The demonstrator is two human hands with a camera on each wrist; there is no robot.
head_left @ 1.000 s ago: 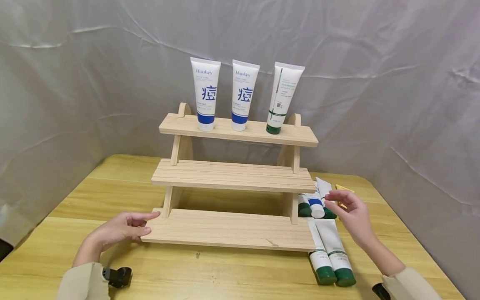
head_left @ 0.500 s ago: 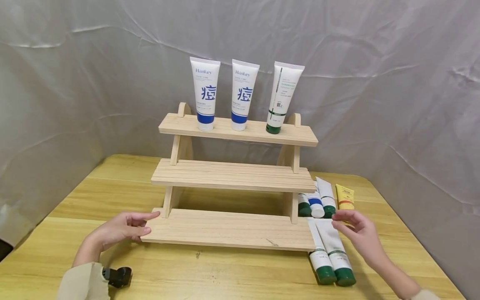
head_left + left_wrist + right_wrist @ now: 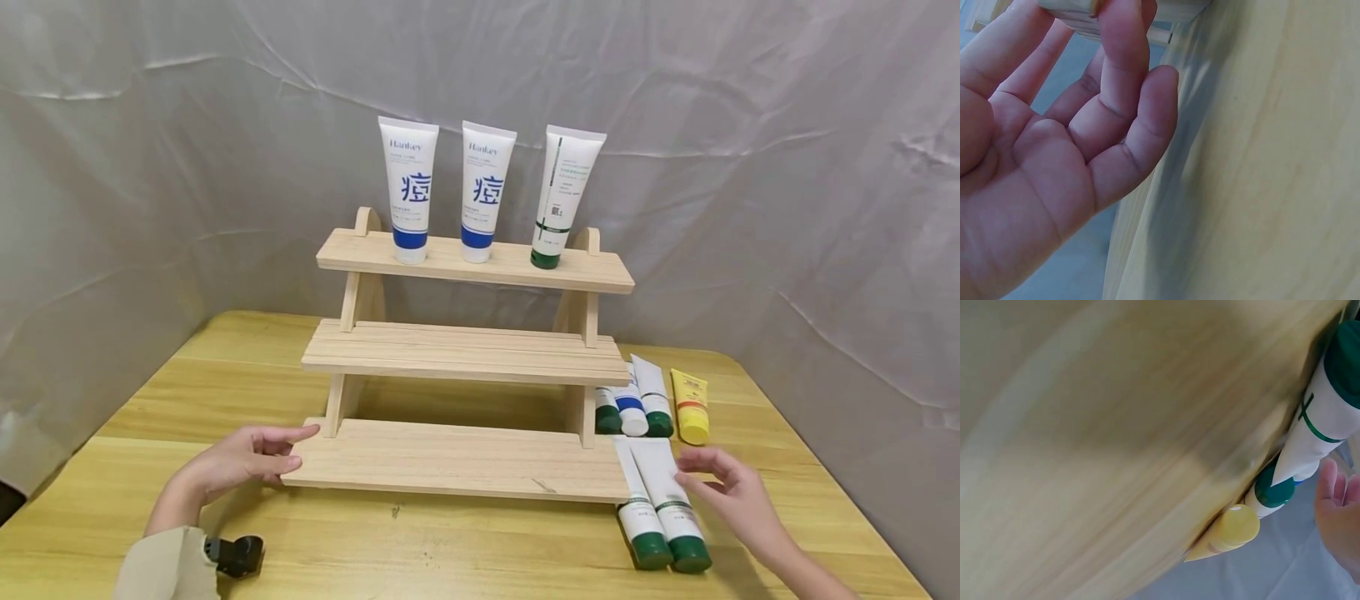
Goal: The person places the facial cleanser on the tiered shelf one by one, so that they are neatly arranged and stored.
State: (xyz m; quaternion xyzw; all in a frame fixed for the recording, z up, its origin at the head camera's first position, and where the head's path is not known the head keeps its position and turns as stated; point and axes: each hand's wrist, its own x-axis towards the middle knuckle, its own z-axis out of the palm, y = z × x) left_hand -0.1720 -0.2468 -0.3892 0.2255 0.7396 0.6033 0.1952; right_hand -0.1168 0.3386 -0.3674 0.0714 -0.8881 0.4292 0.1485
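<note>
A three-tier wooden display stand (image 3: 465, 458) stands in the middle of the table. My left hand (image 3: 228, 467) grips the left end of its bottom shelf between thumb and fingers; in the left wrist view the hand (image 3: 1054, 150) has its fingertips at the wood's edge. My right hand (image 3: 735, 496), fingers loosely bent and holding nothing, hovers just right of a white tube with a green cap (image 3: 663, 475). A similar green-capped tube (image 3: 640, 517) lies alongside. Whether the fingertips touch the nearer tube, I cannot tell.
On the top shelf stand two blue-and-white tubes (image 3: 410, 200) (image 3: 486, 200) and one green-capped white tube (image 3: 564, 200). Behind the right end lie a blue-banded tube (image 3: 632, 408), green-capped tubes (image 3: 652, 392) and a yellow tube (image 3: 691, 404). Grey cloth (image 3: 825, 208) hangs behind the table.
My right hand has moved toward me from the far row of tubes to beside the near green-capped pair, uncovering the yellow tube. The left hand has kept its place on the stand.
</note>
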